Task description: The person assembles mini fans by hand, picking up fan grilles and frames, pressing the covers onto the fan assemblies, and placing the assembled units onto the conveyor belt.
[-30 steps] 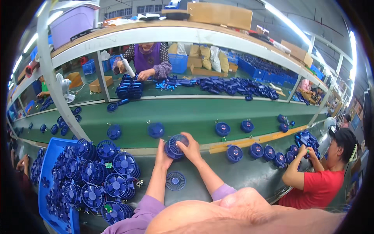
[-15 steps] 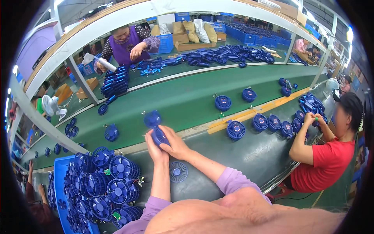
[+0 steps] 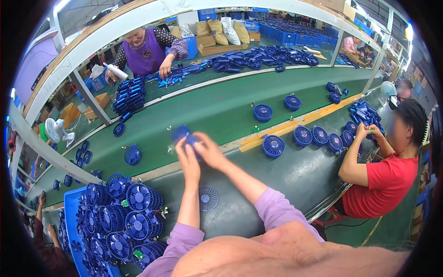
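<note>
My left hand (image 3: 188, 161) and my right hand (image 3: 210, 151) are together at the near edge of the green belt, closed around a round blue fan housing (image 3: 199, 155). Fingers cover most of the housing, and motion smears it. Right beyond my fingertips is another blue fan housing (image 3: 180, 133), also blurred; whether my fingers touch it I cannot tell. A flat round blue fan grille (image 3: 208, 198) lies on the dark worktop beside my left forearm.
A blue crate (image 3: 71, 207) and stacked fan housings (image 3: 144, 197) stand at left. More fan housings (image 3: 273, 146) line the worktop toward a red-shirted co-worker (image 3: 385, 180). The belt (image 3: 221, 108) carries others. Across it, a person in purple (image 3: 145, 55) handles blue parts. A metal post (image 3: 55, 154) slants at left.
Both hands have moved slightly away from me with the fan housing, toward the one beyond. My right hand has risen and its fingers have shifted. The whole view has tilted a little.
</note>
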Demonstrator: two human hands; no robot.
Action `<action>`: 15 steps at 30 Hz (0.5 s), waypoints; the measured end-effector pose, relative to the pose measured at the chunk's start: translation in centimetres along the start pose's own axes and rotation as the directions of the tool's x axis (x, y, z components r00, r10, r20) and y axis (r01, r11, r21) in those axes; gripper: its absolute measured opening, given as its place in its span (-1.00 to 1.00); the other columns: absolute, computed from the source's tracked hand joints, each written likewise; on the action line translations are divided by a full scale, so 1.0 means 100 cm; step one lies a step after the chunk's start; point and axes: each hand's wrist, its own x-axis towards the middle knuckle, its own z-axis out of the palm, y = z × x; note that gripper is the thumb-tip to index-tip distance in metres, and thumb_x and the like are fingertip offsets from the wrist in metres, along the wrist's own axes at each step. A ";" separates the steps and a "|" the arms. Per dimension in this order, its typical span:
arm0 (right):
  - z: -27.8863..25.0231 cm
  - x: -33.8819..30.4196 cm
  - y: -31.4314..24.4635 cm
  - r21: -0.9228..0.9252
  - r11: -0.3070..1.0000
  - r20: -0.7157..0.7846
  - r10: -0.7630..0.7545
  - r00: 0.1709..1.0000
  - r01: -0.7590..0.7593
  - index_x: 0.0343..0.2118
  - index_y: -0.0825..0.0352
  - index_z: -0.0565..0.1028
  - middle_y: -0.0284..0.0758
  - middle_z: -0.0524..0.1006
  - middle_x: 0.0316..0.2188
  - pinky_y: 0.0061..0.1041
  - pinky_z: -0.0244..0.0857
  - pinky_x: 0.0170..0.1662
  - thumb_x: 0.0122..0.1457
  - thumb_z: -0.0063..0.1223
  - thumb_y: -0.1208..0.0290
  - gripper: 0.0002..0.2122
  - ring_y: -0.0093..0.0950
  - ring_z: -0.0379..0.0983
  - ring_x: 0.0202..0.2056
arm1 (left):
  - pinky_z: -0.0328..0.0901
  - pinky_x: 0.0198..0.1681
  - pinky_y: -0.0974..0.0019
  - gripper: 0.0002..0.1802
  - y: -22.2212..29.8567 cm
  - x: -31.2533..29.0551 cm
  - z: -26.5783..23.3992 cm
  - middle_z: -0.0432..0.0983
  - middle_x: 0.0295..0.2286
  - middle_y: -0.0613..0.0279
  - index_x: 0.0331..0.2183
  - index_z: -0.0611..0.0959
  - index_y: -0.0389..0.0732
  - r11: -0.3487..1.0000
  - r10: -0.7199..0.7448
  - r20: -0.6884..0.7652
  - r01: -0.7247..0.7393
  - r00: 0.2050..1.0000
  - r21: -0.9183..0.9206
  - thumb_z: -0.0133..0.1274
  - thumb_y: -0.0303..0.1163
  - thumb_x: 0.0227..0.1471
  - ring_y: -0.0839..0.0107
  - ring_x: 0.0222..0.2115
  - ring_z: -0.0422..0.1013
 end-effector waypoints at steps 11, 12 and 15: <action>-0.049 -0.055 -0.031 -0.474 0.827 0.260 -0.197 0.945 0.303 -0.10 0.36 0.44 -0.09 0.47 -0.15 -0.21 0.20 0.03 -0.03 0.16 0.26 -0.57 -0.12 0.35 -0.08 | 0.06 0.15 -0.08 -0.59 -0.062 0.068 0.026 0.33 0.00 0.13 -0.07 0.50 -0.07 0.617 0.085 0.090 -0.123 0.992 0.778 0.07 -0.33 -0.04 0.02 0.10 0.13; -0.039 -0.070 -0.041 -0.416 0.841 0.414 -0.163 0.896 0.346 -0.08 0.34 0.43 -0.10 0.45 -0.12 -0.20 0.19 0.05 -0.06 0.19 0.19 -0.52 -0.10 0.32 -0.05 | 0.06 0.15 -0.08 -0.59 -0.070 0.073 0.024 0.33 0.00 0.13 -0.07 0.50 -0.07 0.612 0.085 0.088 -0.122 0.992 0.781 0.07 -0.33 -0.04 0.02 0.10 0.13; -0.021 -0.111 -0.044 -0.472 0.763 0.627 -0.062 0.777 0.442 0.00 0.21 0.39 -0.14 0.30 0.05 -0.10 0.09 0.08 -0.18 0.28 0.06 -0.37 -0.13 0.16 0.10 | 0.18 0.06 -0.07 -0.54 -0.084 0.075 0.018 0.35 0.01 0.23 -0.04 0.49 -0.03 0.620 -0.181 0.356 -0.175 0.917 0.765 0.11 -0.30 -0.05 0.11 0.08 0.17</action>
